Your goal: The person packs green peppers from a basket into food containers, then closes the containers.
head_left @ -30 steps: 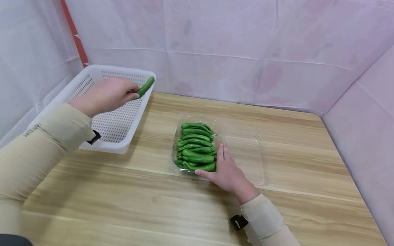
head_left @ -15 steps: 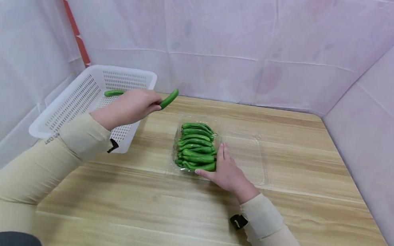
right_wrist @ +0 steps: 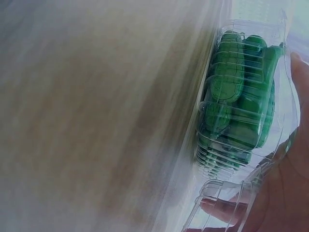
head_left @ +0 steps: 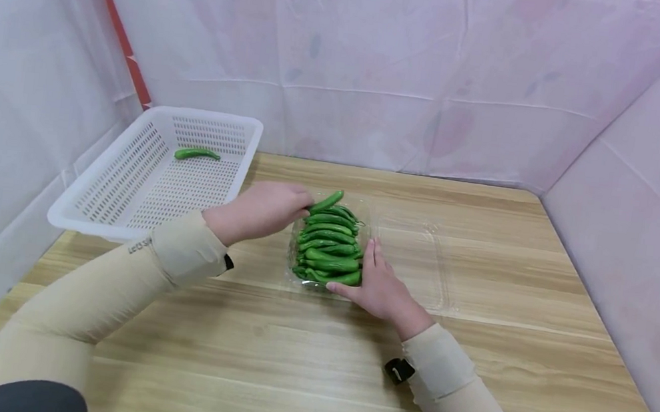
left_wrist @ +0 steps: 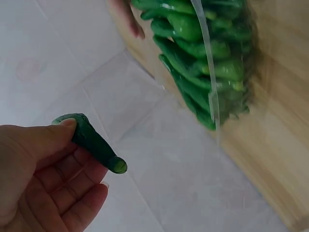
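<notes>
In the head view, my left hand (head_left: 269, 210) pinches a green chili pepper (head_left: 327, 202) over the far left corner of a clear plastic clamshell box (head_left: 292, 281). The left wrist view shows that pepper (left_wrist: 94, 145) between thumb and fingers. Several green peppers (head_left: 328, 246) lie side by side in the box. My right hand (head_left: 384, 292) rests at the box's near right corner, its thumb along the front edge and its fingers straight along the right side. Through the ribbed plastic (right_wrist: 241, 116), the right wrist view shows peppers inside.
A white perforated basket (head_left: 84, 214) stands to the left with one green pepper (head_left: 196, 154) in it. The box's transparent lid (head_left: 411, 261) lies folded out to the right on the wooden table (head_left: 300, 377). Pale sheeting (head_left: 368, 69) surrounds the table's back and sides.
My left hand has carried the pinched pepper from above the basket rightward to the box. One pepper in the basket has come into view. My right hand has stayed in place.
</notes>
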Demonstrator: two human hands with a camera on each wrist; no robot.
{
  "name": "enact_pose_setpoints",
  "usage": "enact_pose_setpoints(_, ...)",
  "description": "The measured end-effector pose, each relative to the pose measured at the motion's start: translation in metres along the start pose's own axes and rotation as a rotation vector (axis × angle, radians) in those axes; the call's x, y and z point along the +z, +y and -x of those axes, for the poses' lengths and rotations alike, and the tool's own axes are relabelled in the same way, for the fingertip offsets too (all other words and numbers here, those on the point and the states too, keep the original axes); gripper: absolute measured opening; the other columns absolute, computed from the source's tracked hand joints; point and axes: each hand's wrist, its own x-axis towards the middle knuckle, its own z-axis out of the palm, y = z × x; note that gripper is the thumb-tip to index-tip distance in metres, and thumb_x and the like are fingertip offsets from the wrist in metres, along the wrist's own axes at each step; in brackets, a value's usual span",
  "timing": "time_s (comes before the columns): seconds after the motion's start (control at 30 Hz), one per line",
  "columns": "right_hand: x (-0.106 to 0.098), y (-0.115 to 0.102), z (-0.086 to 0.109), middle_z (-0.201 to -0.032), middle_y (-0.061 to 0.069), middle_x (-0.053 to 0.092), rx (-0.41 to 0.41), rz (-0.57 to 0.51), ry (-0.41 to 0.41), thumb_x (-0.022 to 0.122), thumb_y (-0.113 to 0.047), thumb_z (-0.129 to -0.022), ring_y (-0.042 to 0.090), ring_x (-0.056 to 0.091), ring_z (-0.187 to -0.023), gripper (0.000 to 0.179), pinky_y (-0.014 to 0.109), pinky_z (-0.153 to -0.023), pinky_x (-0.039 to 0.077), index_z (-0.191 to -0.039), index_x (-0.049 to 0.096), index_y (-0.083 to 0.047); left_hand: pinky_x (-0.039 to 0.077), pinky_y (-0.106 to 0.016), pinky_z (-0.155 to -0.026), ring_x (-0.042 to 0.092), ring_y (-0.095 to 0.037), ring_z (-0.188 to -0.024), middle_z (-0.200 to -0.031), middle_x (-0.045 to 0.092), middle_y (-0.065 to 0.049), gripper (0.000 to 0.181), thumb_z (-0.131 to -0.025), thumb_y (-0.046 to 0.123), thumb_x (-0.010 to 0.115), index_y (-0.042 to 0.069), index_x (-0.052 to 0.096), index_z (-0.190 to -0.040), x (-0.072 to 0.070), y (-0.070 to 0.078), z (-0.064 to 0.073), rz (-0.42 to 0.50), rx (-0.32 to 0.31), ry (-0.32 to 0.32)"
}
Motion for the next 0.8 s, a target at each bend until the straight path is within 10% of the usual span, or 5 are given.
enact_pose_setpoints(0.37,0.000,0.002,-0.001,-0.152,0.022,-0.008,-0.006,-0.008,0.000,0.051,-0.074,-0.075,0.042,0.007,-0.137,0.120,0.056,-0.104,0.025,-0.145,-0.006,0.005,0.051,-0.030,-0.070,0.059,-0.015,-0.076,-0.086,0.061,-0.001,0.011,-0.092,0.020,0.060,0.010,0.066,-0.095,0.050,0.019,-0.012,-0.120,0.142,-0.063)
enact_pose_setpoints(0.8,-0.001,0.001,0.000,-0.152,0.021,-0.009,0.003,-0.011,-0.008,0.051,-0.074,-0.075,0.044,0.009,-0.136,0.120,0.057,-0.102,0.027,-0.145,-0.006,0.004,0.052,-0.031,-0.075,0.060,-0.015,-0.086,-0.098,0.063,0.000,0.018,-0.092,0.012,0.057,0.016,0.067,-0.107,0.079,0.021,-0.019,-0.205,0.071,-0.127)
